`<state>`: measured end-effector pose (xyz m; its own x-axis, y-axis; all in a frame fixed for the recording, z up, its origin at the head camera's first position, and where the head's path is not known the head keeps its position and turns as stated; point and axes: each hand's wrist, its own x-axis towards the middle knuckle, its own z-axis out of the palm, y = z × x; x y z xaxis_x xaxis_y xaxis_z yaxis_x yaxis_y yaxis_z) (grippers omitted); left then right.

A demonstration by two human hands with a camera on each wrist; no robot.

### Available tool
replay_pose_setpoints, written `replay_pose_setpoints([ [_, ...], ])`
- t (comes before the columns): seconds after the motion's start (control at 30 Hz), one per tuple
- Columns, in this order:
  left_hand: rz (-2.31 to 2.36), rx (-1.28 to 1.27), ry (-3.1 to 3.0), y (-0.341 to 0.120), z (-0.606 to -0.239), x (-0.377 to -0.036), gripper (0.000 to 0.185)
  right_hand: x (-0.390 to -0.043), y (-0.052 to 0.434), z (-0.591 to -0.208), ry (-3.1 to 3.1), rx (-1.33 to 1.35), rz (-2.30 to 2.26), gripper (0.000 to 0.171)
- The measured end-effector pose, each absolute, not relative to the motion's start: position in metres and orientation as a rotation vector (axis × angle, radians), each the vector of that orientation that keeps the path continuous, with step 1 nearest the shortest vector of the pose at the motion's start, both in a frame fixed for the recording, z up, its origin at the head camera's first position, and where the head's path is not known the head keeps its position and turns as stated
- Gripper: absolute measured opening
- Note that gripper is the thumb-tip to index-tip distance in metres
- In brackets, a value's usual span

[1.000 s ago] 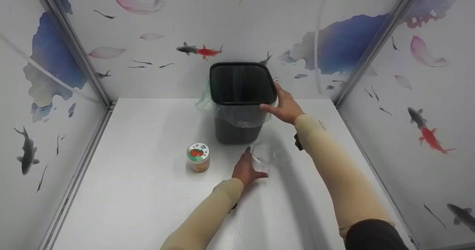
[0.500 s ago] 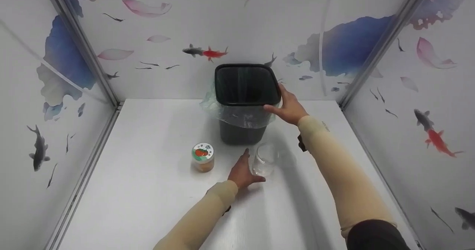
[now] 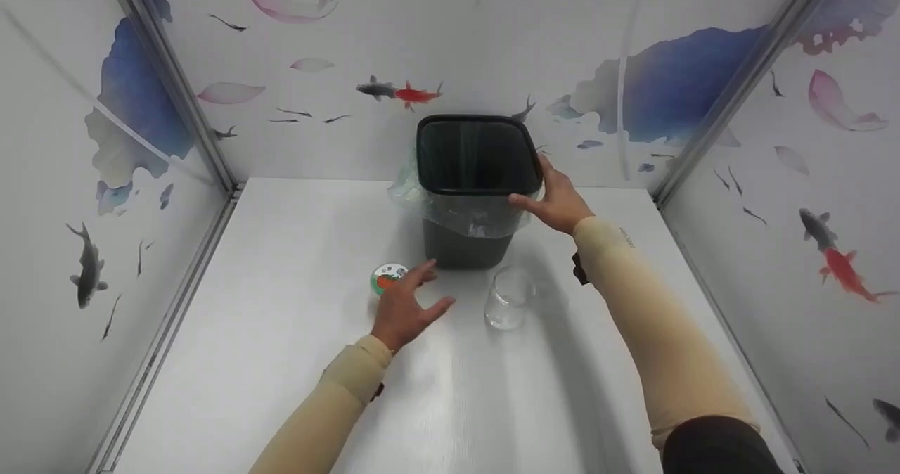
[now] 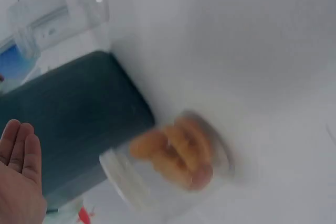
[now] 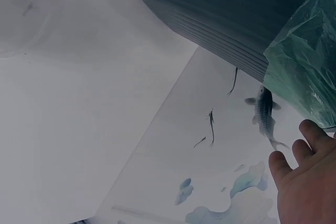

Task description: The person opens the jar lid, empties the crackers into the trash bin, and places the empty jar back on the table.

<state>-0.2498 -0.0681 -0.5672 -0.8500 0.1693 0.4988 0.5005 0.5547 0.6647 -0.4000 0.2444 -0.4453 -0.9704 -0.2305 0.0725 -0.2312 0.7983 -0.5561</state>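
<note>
White worktop (image 3: 281, 361) inside a booth of fish-and-petal printed walls. Going left to right: a small jar (image 3: 385, 278) with a tomato-print lid stands left of centre, just in front of the dark bin (image 3: 478, 178). The left hand (image 3: 404, 312) hovers at the jar, fingers spread wide and holding nothing; contact cannot be confirmed from the head view. Right of it a clear glass (image 3: 509, 298) stands upright, apart from both hands. Farthest right, the right hand (image 3: 559, 200) grips the bin's rim, thumb on the near edge, over the loose plastic liner (image 3: 464, 217).

Risks, as a judgement: a hasty reach could knock the jar over or push it against the bin; the forearm sweeping back could clip the glass; a pull on the rim could tilt the bin or drag the liner off.

View differences: the left wrist camera shows the jar (image 4: 168, 166) from the side, orange contents visible, blurred, with only the palm (image 4: 18, 177) in frame. The right wrist camera shows the liner (image 5: 304, 56) as green-tinted, hanging over the ribbed bin wall, with fingertips (image 5: 310, 135) beside it.
</note>
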Motion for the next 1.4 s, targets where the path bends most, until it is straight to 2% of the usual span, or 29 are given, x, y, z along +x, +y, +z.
replay_pose_setpoints([
  [0.13, -1.225, -0.379, -2.217, -0.112, -0.557, -0.257, 0.057, -0.401, 0.247, -0.443, -2.966, 0.395, 0.928, 0.112],
  [0.27, -1.315, -0.112, -2.195, -0.151, -0.566, -0.261, 0.052, -0.401, 0.248, -0.442, -2.962, 0.397, 0.915, 0.113],
  [0.37, -1.425, 0.100, -2.283, -0.171, -0.580, -0.261, 0.060, -0.400, 0.248, -0.441, -2.969, 0.385, 0.904, 0.113],
  [0.47, -1.491, 0.240, -2.489, -0.180, -0.594, -0.261, 0.077, -0.400, 0.248, -0.441, -2.971, 0.374, 0.908, 0.113],
  [0.63, -1.421, 0.168, -2.843, -0.172, -0.611, -0.266, 0.103, -0.399, 0.249, -0.442, -2.962, 0.365, 0.925, 0.112],
  [0.83, -1.374, 0.056, -2.908, -0.154, -0.624, -0.271, 0.120, -0.399, 0.248, -0.444, -2.971, 0.363, 0.905, 0.112],
  [1.17, -1.460, 0.085, -2.820, -0.133, -0.635, -0.276, 0.121, -0.398, 0.248, -0.445, -3.000, 0.333, 0.904, 0.112],
  [1.4, -1.514, 0.163, -2.718, -0.127, -0.644, -0.279, 0.116, -0.396, 0.244, -0.444, -3.007, 0.331, 0.904, 0.114],
])
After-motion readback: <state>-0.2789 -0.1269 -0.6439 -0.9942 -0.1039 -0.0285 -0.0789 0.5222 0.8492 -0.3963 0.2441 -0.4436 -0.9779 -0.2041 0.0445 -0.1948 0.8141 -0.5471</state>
